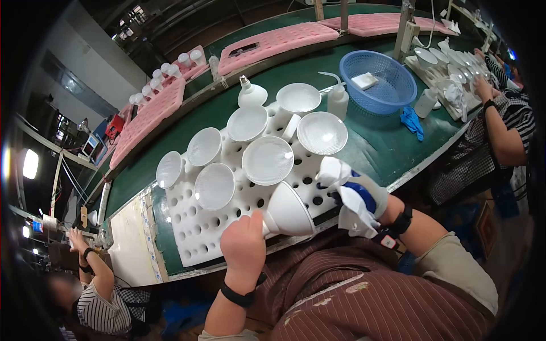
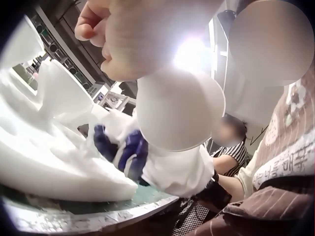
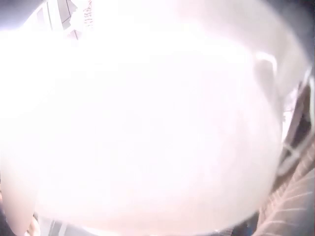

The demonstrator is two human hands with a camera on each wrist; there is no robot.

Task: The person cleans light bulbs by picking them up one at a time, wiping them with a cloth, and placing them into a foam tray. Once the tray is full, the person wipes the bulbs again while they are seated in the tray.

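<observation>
My bare left hand [image 1: 243, 241] grips a white reflector lamp bulb [image 1: 291, 211] by its narrow base end, with the wide face tilted toward the right. My right hand [image 1: 369, 193] wears a white and blue glove and holds a crumpled white cloth [image 1: 355, 213] close to the bulb's wide rim. In the left wrist view the bulb [image 2: 179, 110] hangs below the left hand [image 2: 130, 42], overlapping the cloth and blue-fingered glove [image 2: 132, 152]. A large overexposed white shape [image 3: 147, 132] fills the right wrist view.
Several similar bulbs [image 1: 267, 160] stand face up in a white foam board with holes [image 1: 190, 241]. Beyond are a squeeze bottle [image 1: 338, 102], a blue basket [image 1: 401, 94] and a blue glove [image 1: 412, 123]. Pink foam trays [image 1: 278, 42] line the back. Other people work at both sides.
</observation>
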